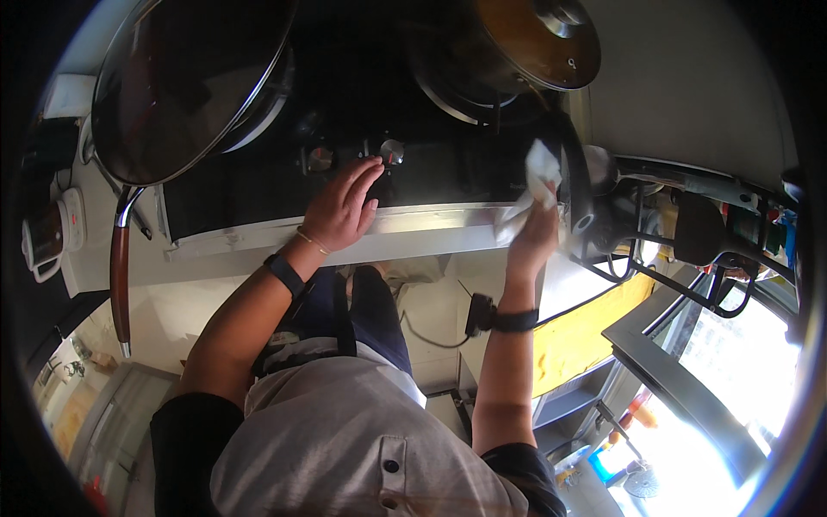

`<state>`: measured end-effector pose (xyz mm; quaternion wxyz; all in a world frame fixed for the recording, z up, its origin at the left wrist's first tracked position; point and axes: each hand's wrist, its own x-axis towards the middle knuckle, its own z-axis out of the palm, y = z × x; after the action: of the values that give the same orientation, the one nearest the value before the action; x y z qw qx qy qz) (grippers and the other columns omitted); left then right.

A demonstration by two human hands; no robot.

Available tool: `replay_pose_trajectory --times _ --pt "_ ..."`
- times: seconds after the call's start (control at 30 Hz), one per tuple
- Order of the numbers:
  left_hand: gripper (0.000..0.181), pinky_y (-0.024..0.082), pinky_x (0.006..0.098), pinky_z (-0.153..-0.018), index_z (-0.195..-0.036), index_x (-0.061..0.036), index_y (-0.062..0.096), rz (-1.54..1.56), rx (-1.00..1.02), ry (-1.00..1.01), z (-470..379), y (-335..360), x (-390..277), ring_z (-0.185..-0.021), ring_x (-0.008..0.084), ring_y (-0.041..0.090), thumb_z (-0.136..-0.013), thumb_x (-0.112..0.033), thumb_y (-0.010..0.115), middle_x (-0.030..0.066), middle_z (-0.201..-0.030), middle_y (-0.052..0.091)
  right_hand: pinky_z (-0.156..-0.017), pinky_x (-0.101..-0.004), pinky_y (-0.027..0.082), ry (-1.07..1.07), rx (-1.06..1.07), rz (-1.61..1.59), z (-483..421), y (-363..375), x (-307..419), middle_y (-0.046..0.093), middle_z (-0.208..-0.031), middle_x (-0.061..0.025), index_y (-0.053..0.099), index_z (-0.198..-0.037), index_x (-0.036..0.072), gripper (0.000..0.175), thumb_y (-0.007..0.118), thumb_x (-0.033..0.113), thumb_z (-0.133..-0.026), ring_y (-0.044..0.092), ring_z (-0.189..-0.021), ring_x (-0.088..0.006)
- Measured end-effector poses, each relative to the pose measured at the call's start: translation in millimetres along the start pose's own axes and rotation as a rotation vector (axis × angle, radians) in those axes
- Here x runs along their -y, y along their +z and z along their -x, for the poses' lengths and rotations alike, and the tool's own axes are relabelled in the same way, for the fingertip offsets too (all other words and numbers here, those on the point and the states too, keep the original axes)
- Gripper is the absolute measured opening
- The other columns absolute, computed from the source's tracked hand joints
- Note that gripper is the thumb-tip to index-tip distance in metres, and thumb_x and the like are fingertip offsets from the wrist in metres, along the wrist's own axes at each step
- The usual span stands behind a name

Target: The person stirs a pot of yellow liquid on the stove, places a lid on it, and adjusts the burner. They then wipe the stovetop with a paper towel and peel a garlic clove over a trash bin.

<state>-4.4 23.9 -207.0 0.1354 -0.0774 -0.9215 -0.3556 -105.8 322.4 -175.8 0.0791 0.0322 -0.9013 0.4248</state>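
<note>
My left hand [345,203] hovers over the front of a black glass gas cooktop [452,168], palm down and holding nothing. Its fingertips are close to the right control knob [391,152]; whether they touch it, I cannot tell. A second knob [320,159] is just to the left. In my right hand [535,236] a white cloth or paper towel [543,165] is bunched, at the cooktop's front right corner. Part of it hangs over the metal front edge [439,218] of the counter.
A glass-lidded pan [194,84] stands at left, its wooden handle [120,278] jutting towards me. A lidded pot [543,39] sits on the right burner. Dark utensils on a black rack [672,242] crowd the right side. A white appliance [55,232] is at far left.
</note>
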Motion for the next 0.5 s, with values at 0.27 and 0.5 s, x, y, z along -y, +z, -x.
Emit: replay_pose_trajectory --times 0.27,0.5 --pt "0.051 0.046 0.0389 -0.103 -0.136 -0.0015 0.048 -0.008 -0.004 -0.007 -1.7 -2.0 -1.7 -0.126 0.0310 0.051 -0.087 -0.011 0.060 0.0128 -0.139 0.050 -0.116 -0.0444 0.031 -0.375 0.337 0.379 7.6 66.4 8.6 0.046 -0.147 -0.0145 0.053 -0.138 0.007 0.051 0.053 -0.004 -0.088 0.038 -0.140 -0.0323" --pt "0.056 0.034 0.0409 -0.115 -0.142 -0.0011 0.043 -0.058 0.093 0.013 -8.7 -7.4 -3.5 -0.137 0.0280 0.041 -0.090 -0.015 0.057 0.0129 -0.150 0.039 -0.107 -0.0397 0.044 -0.526 0.478 0.201 -16.4 97.7 61.8 0.059 -0.133 -0.0161 0.062 -0.127 0.004 0.050 0.056 -0.013 -0.080 0.052 -0.129 -0.0331"
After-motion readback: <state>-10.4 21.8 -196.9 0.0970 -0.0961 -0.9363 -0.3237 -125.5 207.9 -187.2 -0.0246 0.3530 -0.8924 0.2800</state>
